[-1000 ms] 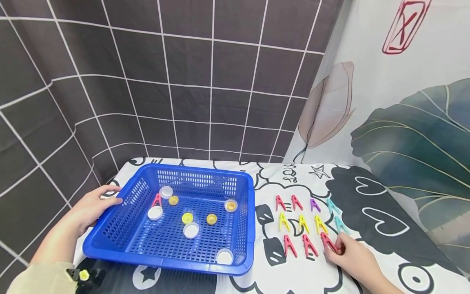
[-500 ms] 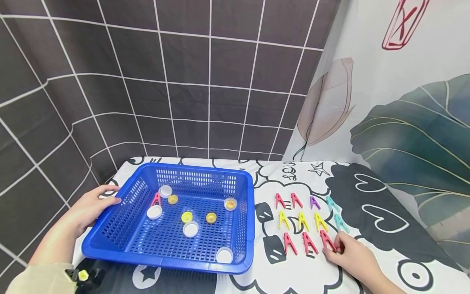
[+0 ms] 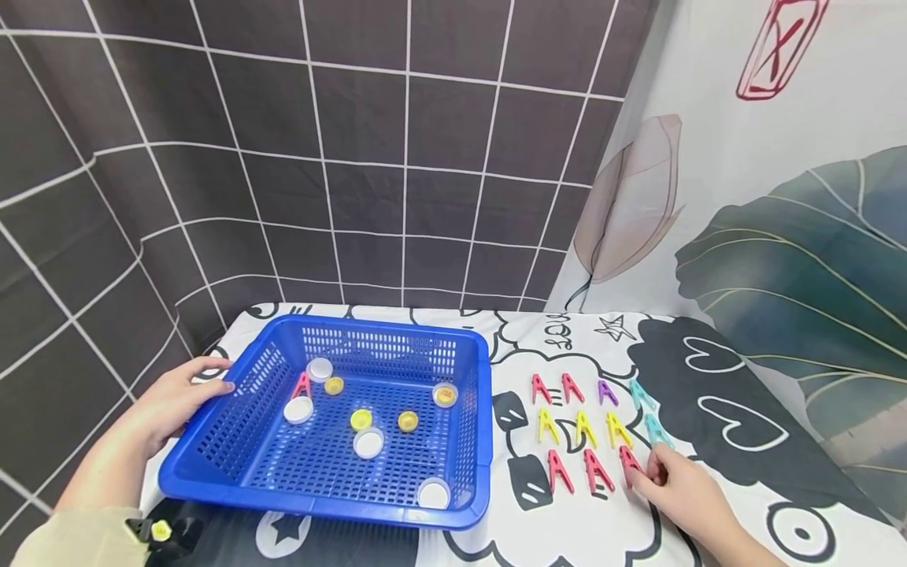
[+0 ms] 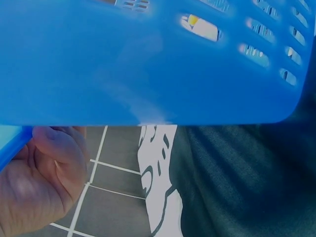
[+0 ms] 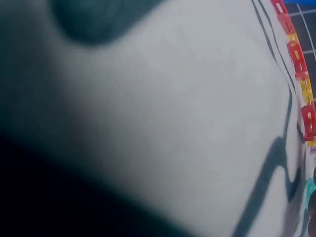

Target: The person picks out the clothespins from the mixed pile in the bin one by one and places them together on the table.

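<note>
In the head view, my left hand (image 3: 170, 402) grips the left rim of a blue plastic basket (image 3: 319, 504). The left wrist view shows the thumb and curled fingers of that hand at the basket's edge. My right hand (image 3: 683, 492) pinches a red clothespin (image 3: 629, 458) at the right end of the front row, the thumb covering its lower part. Two more red clothespins (image 3: 597, 471) lie beside it. Behind are yellow clothespins (image 3: 584, 429), then red ones (image 3: 540, 390), a purple clothespin (image 3: 605, 391) and two turquoise clothespins (image 3: 657, 431) at the right.
Inside the basket lie several white caps (image 3: 368, 443), several yellow caps (image 3: 407, 421) and a pink-red clothespin (image 3: 302, 385). A black-and-white patterned cloth (image 3: 560, 535) covers the table. Dark grid-patterned fabric (image 3: 361, 197) hangs behind it, with a leaf-print curtain (image 3: 801, 260) at the right.
The right thumb has shifted slightly over the lower part of the red clothespin, which has moved a little back and left. The left hand and the basket stay in place.
</note>
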A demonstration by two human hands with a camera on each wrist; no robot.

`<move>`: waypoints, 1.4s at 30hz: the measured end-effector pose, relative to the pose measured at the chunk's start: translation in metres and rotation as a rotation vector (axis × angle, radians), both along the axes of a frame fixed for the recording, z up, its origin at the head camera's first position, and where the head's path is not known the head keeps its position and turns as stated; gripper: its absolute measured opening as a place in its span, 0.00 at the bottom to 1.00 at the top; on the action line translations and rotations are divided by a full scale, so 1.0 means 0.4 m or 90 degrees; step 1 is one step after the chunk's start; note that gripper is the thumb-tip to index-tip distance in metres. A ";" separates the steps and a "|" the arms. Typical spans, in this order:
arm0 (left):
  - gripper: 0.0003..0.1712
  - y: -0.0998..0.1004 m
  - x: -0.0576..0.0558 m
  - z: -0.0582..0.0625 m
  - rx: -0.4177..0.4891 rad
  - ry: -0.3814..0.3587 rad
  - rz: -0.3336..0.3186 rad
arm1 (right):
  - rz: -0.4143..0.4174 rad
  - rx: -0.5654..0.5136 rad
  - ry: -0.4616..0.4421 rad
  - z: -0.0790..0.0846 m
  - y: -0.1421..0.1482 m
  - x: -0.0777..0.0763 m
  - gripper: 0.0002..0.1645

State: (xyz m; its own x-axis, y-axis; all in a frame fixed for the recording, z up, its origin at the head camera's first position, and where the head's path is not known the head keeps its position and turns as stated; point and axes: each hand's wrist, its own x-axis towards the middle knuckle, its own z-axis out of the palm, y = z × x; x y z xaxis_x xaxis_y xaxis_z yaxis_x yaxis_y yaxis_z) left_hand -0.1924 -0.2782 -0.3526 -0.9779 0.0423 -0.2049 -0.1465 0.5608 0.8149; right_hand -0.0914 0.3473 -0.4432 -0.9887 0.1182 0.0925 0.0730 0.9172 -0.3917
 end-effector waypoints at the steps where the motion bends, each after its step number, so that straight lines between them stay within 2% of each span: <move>1: 0.33 0.000 0.001 0.000 0.002 0.000 0.001 | 0.003 0.000 0.009 0.007 -0.004 -0.003 0.20; 10: 0.34 0.001 0.004 0.002 0.006 0.000 0.004 | 0.055 0.000 0.098 0.045 -0.032 -0.038 0.19; 15: 0.33 0.008 0.003 0.002 0.016 0.002 0.006 | 0.086 0.004 0.116 0.066 -0.049 -0.058 0.15; 19: 0.33 0.009 0.003 0.004 0.021 0.002 0.005 | 0.114 0.006 0.131 0.080 -0.062 -0.077 0.18; 34: 0.34 0.007 0.005 0.002 0.033 -0.007 0.004 | 0.179 -0.017 0.150 0.133 -0.145 -0.138 0.20; 42: 0.34 0.004 0.004 0.001 0.041 -0.009 0.007 | 0.240 -0.026 0.150 0.165 -0.198 -0.169 0.22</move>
State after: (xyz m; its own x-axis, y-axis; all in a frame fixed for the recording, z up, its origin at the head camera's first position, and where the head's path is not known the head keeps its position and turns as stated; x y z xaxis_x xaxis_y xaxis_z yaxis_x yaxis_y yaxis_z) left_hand -0.1907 -0.2767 -0.3522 -0.9753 0.0445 -0.2163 -0.1647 0.5060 0.8467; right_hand -0.1591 0.2681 -0.3771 -0.9158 -0.2387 0.3231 -0.3596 0.8457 -0.3943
